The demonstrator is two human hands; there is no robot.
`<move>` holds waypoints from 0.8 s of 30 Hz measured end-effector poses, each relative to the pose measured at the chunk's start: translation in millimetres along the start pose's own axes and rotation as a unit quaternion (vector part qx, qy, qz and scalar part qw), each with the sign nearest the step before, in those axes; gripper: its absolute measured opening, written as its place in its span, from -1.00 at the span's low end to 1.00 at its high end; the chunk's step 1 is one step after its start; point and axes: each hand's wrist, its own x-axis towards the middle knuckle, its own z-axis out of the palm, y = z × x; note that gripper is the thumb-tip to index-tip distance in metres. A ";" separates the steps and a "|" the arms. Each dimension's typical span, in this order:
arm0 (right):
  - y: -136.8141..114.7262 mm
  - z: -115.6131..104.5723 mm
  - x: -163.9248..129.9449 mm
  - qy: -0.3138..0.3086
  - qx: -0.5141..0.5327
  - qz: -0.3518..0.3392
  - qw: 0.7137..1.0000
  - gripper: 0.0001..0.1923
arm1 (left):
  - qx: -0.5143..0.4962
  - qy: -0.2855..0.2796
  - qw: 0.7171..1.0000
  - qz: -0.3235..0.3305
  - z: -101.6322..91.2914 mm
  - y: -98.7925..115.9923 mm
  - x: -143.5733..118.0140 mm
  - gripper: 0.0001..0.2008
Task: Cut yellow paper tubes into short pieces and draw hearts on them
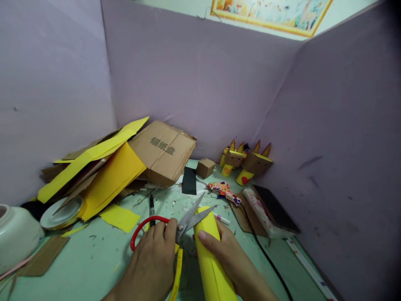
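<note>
Yellow paper tube (213,259): held upright-tilted over the pale green table (94,259), near the front edge, its upper rim met by the open blades of the red-handled scissors (175,223).

Step in hand, as judged: a cut is being started at the tube's top rim; the blades are parted and set against the paper, not yet closed through it. For the next move, a steady squeeze of the handles would be called for, with the tube kept from turning or crushing.

Left hand (150,263): laid over the red handle loop, fingers curled around it, thumb toward the pivot; wrist low, forearm entering from the bottom edge.

Right hand (225,251): wrapped round the tube's right side, thumb pressed flat on the front face, fingers hidden behind; clamped on the tube.

Surroundings:
- a stack of yellow card and cardboard sheets (109,167) at left rear, well apart;
- a tape roll (61,213) and a white bowl (17,234) at far left;
- a black pen (152,205) just beyond the handles;
- a patterned glue gun (224,191) with a black cord (266,259) beyond the tube;
- two finished cardboard figures (247,163) with yellow horns against the rear wall.
</note>
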 end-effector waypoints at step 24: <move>3.6 -3.0 2.8 0.003 -0.044 -0.006 0.999 -0.42 | 0.016 -0.068 0.998 -0.008 -11.7 9.7 0.0 -0.43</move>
